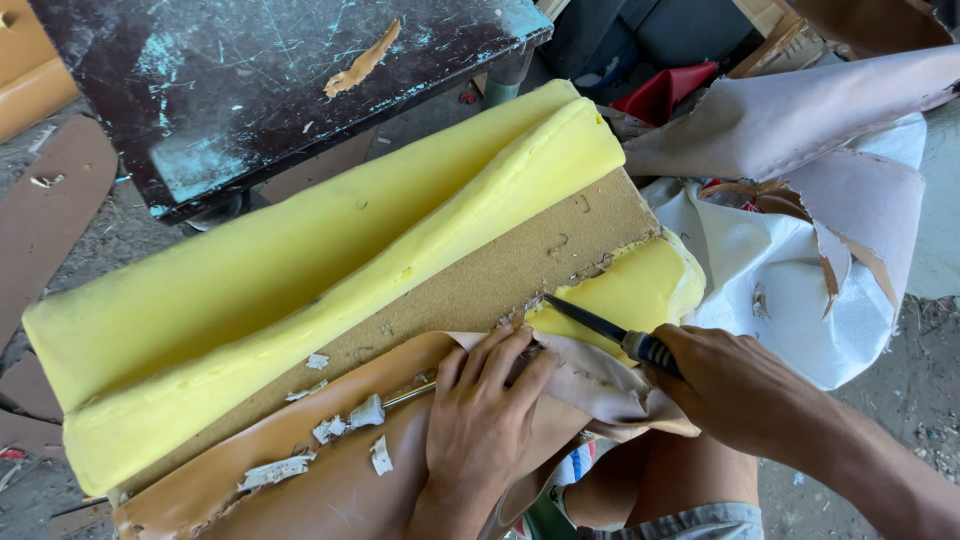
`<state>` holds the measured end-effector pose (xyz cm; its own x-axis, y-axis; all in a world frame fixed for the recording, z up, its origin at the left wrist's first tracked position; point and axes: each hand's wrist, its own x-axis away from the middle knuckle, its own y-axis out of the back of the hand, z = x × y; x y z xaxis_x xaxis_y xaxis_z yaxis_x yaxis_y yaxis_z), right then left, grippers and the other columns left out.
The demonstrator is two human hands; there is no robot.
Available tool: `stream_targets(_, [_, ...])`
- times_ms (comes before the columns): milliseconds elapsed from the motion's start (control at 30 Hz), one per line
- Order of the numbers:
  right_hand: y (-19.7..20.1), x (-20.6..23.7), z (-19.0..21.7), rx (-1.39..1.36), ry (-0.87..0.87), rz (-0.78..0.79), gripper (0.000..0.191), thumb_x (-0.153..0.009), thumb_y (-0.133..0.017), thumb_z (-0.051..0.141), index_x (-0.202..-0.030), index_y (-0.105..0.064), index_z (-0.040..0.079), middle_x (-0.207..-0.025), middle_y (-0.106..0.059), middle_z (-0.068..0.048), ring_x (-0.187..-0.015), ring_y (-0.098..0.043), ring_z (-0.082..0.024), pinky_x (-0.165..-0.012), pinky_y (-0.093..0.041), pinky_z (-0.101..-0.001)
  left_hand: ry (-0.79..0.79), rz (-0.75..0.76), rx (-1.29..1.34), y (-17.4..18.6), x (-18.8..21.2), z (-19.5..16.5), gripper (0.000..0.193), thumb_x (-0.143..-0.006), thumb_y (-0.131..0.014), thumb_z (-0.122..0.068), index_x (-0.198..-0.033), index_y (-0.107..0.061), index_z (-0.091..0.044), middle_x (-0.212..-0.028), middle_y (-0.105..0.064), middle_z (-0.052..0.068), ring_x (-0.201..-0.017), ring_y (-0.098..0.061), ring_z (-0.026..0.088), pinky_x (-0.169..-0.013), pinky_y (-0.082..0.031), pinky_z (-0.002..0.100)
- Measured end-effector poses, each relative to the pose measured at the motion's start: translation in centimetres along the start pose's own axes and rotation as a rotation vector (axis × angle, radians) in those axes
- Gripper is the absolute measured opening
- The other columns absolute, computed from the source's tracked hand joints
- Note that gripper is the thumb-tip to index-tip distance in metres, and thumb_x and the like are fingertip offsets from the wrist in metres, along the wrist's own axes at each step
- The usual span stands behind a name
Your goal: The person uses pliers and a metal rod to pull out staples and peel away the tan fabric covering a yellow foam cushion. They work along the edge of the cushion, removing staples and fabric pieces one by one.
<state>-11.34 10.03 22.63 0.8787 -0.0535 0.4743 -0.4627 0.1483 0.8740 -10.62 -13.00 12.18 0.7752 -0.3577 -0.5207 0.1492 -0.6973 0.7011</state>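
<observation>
A long yellow foam cushion [300, 260] on a particle-board base [500, 270] lies across my lap. Tan faux-leather cover [330, 480] is partly peeled off its near edge, with white flakes on it. My left hand [480, 420] presses flat on the peeled cover next to the board's edge. My right hand [725, 385] grips a screwdriver [600, 325] with a dark blade and striped handle. Its tip sits at the seam where cover, board and foam meet.
A scratched dark table [270, 80] stands beyond the cushion. Torn pale cover sheets [800, 250] and a red piece [665, 90] lie at the right. Brown board pieces [50, 200] rest on the dirty ground at the left. My bare knee [670, 480] shows below.
</observation>
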Motion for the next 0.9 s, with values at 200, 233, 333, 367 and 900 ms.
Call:
stream_targets(200, [-2.1, -0.3, 1.1, 0.030, -0.069, 0.000, 0.022, -0.098, -0.055, 0.029, -0.103, -0.057, 0.008, -0.084, -0.071, -0.014, -0.073, -0.073, -0.034, -0.071, -0.056, -0.0480, -0.008, -0.067, 0.017, -0.7, 0.4, 0.5, 0.026, -0.094, -0.066, -0.014, -0.120, -0.070, -0.016, -0.128, -0.068, 0.009, -0.127, -0.064, 0.022, -0.096, -0.042, 0.042])
stream_targets(233, [-2.6, -0.4, 1.3, 0.023, -0.056, -0.039, 0.024, -0.096, -0.057, 0.029, -0.101, -0.057, 0.006, -0.083, -0.071, -0.015, -0.073, -0.072, -0.034, -0.071, -0.055, -0.0481, -0.010, -0.072, 0.016, -0.7, 0.4, 0.5, 0.026, -0.095, -0.066, -0.014, -0.120, -0.070, -0.015, -0.128, -0.068, 0.009, -0.127, -0.064, 0.022, -0.096, -0.042, 0.042])
stream_targets(333, [-4.0, -0.7, 1.5, -0.119, -0.114, -0.041, 0.029, -0.093, -0.063, 0.032, -0.099, -0.056, 0.005, -0.079, -0.072, -0.015, -0.072, -0.074, -0.031, -0.069, -0.057, -0.0462, -0.018, -0.072, 0.019, -0.5, 0.5, 0.4, 0.026, -0.094, -0.065, -0.015, -0.119, -0.069, -0.014, -0.130, -0.068, 0.010, -0.127, -0.064, 0.022, -0.096, -0.042, 0.042])
stream_targets(367, [-4.2, -1.1, 1.3, -0.242, -0.191, 0.028, 0.031, -0.094, -0.063, 0.034, -0.102, -0.056, 0.006, -0.077, -0.074, -0.014, -0.070, -0.077, -0.027, -0.069, -0.059, -0.0443, -0.020, -0.074, 0.019, -0.5, 0.6, 0.5, 0.027, -0.093, -0.064, -0.014, -0.119, -0.069, -0.014, -0.130, -0.068, 0.011, -0.127, -0.064, 0.022, -0.097, -0.042, 0.042])
stream_targets(900, [-10.0, -4.7, -6.3, -1.745, -0.061, 0.895, 0.047, -0.093, -0.060, 0.049, -0.103, -0.055, 0.003, -0.073, -0.060, -0.007, -0.056, -0.059, -0.020, -0.050, -0.051, -0.0322, -0.026, -0.127, 0.019, -0.3, 1.1, 0.6, 0.032, -0.090, -0.065, -0.008, -0.121, -0.066, -0.012, -0.122, -0.072, 0.006, -0.119, -0.068, 0.021, -0.100, -0.044, 0.041])
